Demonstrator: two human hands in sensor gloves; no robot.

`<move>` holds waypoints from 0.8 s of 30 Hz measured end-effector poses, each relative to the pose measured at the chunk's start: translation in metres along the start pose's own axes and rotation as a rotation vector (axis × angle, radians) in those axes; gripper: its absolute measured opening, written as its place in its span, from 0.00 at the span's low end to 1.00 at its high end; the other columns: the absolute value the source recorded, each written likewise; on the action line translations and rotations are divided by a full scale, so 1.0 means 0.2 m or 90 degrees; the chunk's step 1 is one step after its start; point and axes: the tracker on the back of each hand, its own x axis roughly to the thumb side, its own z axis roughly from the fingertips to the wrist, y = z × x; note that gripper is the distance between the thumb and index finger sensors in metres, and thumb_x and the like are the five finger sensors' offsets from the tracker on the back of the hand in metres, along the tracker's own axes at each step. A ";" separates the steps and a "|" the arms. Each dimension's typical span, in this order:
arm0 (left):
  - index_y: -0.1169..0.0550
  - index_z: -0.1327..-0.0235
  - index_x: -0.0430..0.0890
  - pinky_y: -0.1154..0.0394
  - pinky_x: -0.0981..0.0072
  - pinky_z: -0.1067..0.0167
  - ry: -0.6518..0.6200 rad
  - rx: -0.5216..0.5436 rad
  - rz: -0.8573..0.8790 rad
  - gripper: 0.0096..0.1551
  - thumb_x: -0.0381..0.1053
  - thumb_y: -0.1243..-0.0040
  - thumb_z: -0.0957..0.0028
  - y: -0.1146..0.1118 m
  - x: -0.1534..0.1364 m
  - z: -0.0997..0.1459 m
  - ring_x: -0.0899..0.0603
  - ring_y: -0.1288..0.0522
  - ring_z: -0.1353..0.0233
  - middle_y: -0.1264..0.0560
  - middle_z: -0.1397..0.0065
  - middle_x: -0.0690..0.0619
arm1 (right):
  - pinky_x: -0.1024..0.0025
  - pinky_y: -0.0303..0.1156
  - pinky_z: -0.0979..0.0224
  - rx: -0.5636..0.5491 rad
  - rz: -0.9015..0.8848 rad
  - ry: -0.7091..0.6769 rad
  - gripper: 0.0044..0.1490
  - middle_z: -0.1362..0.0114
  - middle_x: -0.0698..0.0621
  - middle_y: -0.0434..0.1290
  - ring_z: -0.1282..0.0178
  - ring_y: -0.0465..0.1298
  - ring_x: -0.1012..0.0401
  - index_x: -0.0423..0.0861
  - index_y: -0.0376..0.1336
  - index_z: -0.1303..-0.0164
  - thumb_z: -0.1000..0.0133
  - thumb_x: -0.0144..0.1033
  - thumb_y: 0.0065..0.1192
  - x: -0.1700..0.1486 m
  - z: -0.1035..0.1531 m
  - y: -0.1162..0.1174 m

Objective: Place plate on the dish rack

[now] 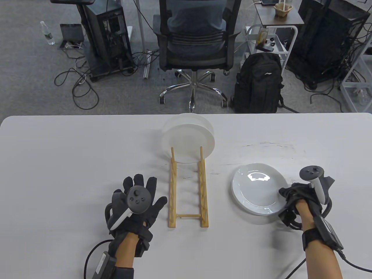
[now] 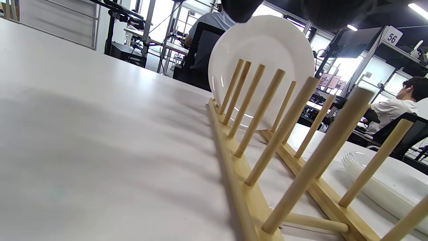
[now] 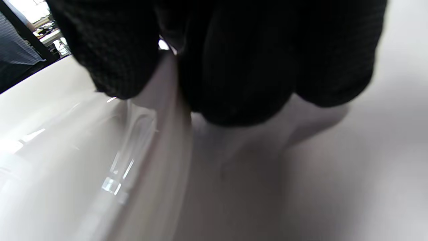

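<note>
A wooden dish rack [image 1: 188, 191] lies mid-table with white plates [image 1: 189, 139] standing upright in its far slots; the rack [image 2: 267, 140] and a standing plate [image 2: 264, 63] show close in the left wrist view. A stack of white plates [image 1: 257, 189] lies flat to the rack's right. My right hand [image 1: 293, 196] grips the right rim of the stack's top plate [image 3: 83, 157], fingers curled over the edge. My left hand [image 1: 136, 200] rests flat on the table just left of the rack, fingers spread, holding nothing.
The white table [image 1: 72, 151] reaches the far edge just behind the racked plates. Beyond it stand an office chair [image 1: 196, 43], a black backpack [image 1: 258, 84] and computer towers on the floor.
</note>
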 end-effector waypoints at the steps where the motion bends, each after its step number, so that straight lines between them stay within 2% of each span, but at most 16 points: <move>1: 0.48 0.14 0.51 0.64 0.18 0.33 0.000 0.000 0.001 0.48 0.69 0.53 0.44 0.00 0.00 0.00 0.20 0.66 0.18 0.61 0.14 0.37 | 0.52 0.81 0.50 -0.011 0.003 0.003 0.35 0.48 0.44 0.82 0.67 0.84 0.53 0.34 0.67 0.34 0.49 0.38 0.66 0.01 0.01 -0.02; 3: 0.48 0.14 0.51 0.64 0.18 0.33 0.000 -0.002 0.003 0.48 0.69 0.53 0.44 0.00 0.00 0.00 0.20 0.66 0.18 0.61 0.14 0.37 | 0.53 0.81 0.50 -0.039 -0.005 0.009 0.31 0.48 0.45 0.83 0.66 0.86 0.53 0.35 0.69 0.39 0.49 0.36 0.66 0.01 0.04 -0.07; 6: 0.48 0.14 0.51 0.64 0.18 0.33 -0.001 -0.004 0.003 0.48 0.69 0.53 0.44 0.00 0.00 0.00 0.21 0.67 0.18 0.61 0.14 0.37 | 0.51 0.82 0.50 -0.079 -0.046 -0.012 0.28 0.47 0.44 0.84 0.64 0.88 0.51 0.37 0.70 0.40 0.48 0.34 0.65 0.02 0.09 -0.17; 9: 0.49 0.14 0.51 0.64 0.18 0.33 -0.003 -0.002 0.007 0.48 0.69 0.53 0.44 0.01 0.00 0.00 0.20 0.67 0.18 0.61 0.14 0.37 | 0.48 0.81 0.47 -0.068 -0.114 -0.065 0.27 0.45 0.42 0.83 0.60 0.88 0.47 0.35 0.68 0.40 0.48 0.31 0.64 0.05 0.17 -0.28; 10: 0.49 0.14 0.51 0.64 0.18 0.33 -0.003 -0.001 0.008 0.48 0.69 0.53 0.44 0.01 0.00 0.00 0.21 0.67 0.18 0.61 0.14 0.37 | 0.46 0.78 0.44 -0.048 -0.133 -0.112 0.28 0.42 0.41 0.81 0.57 0.86 0.45 0.35 0.65 0.38 0.48 0.29 0.64 0.09 0.20 -0.31; 11: 0.49 0.14 0.51 0.64 0.18 0.33 -0.003 0.000 0.009 0.48 0.69 0.53 0.44 0.01 0.00 0.00 0.21 0.67 0.18 0.61 0.14 0.37 | 0.45 0.77 0.42 -0.054 -0.117 -0.121 0.29 0.40 0.42 0.80 0.55 0.85 0.45 0.35 0.63 0.36 0.47 0.29 0.63 0.13 0.24 -0.35; 15: 0.49 0.14 0.51 0.64 0.18 0.33 -0.003 0.000 0.011 0.48 0.69 0.53 0.44 0.01 -0.01 0.00 0.20 0.67 0.18 0.61 0.14 0.37 | 0.41 0.73 0.36 -0.110 -0.134 -0.180 0.37 0.34 0.43 0.75 0.48 0.82 0.43 0.36 0.56 0.27 0.47 0.25 0.64 0.27 0.38 -0.45; 17: 0.49 0.14 0.51 0.64 0.18 0.33 -0.004 -0.002 0.011 0.48 0.69 0.53 0.44 0.01 -0.01 0.00 0.21 0.67 0.18 0.61 0.14 0.37 | 0.39 0.72 0.35 -0.161 -0.173 -0.208 0.36 0.33 0.43 0.74 0.46 0.81 0.42 0.39 0.58 0.26 0.47 0.24 0.64 0.36 0.44 -0.50; 20: 0.49 0.14 0.51 0.64 0.18 0.33 -0.004 -0.003 0.011 0.48 0.69 0.53 0.44 0.01 -0.01 0.00 0.21 0.67 0.18 0.61 0.14 0.37 | 0.40 0.73 0.35 -0.291 -0.194 -0.275 0.30 0.34 0.45 0.76 0.45 0.81 0.43 0.42 0.66 0.32 0.47 0.25 0.64 0.55 0.57 -0.53; 24: 0.49 0.14 0.52 0.64 0.18 0.33 -0.003 -0.002 0.014 0.48 0.69 0.53 0.44 0.02 -0.01 0.00 0.21 0.67 0.18 0.61 0.14 0.37 | 0.41 0.73 0.33 -0.412 -0.143 -0.417 0.26 0.34 0.48 0.76 0.41 0.80 0.44 0.47 0.70 0.37 0.48 0.26 0.65 0.84 0.79 -0.49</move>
